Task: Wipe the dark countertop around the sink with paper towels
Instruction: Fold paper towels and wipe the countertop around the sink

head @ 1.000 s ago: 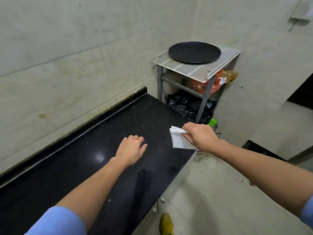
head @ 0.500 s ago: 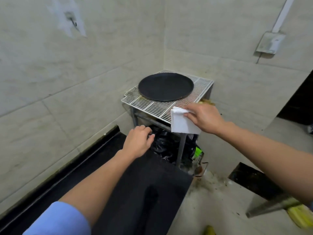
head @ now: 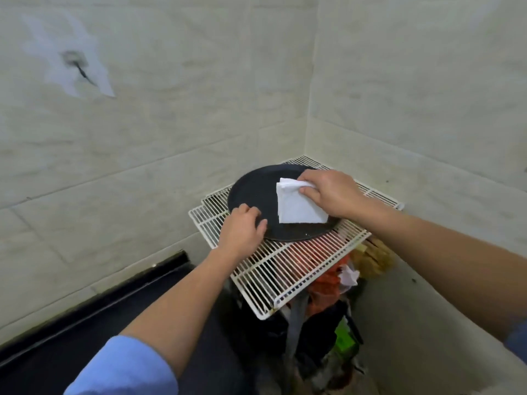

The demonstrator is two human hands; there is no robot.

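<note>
My right hand [head: 332,193] pinches a folded white paper towel [head: 298,208] that hangs over a round black tray [head: 253,192]. The tray lies on a white wire rack [head: 288,266] in the corner of the room. My left hand [head: 242,232] rests on the tray's near left rim, thumb over the edge. The dark countertop [head: 71,349] runs along the wall at the lower left, mostly behind my left arm. No sink is in view.
Under the wire rack sit black bags [head: 319,323], an orange bag [head: 325,283] and a green item [head: 343,337]. Pale tiled walls [head: 171,95] meet in the corner behind the rack. A patched mark [head: 74,64] shows on the left wall.
Both hands left the countertop and moved up and forward to the rack. The right hand carried the paper towel over the black tray, and the left hand came onto the tray's rim.
</note>
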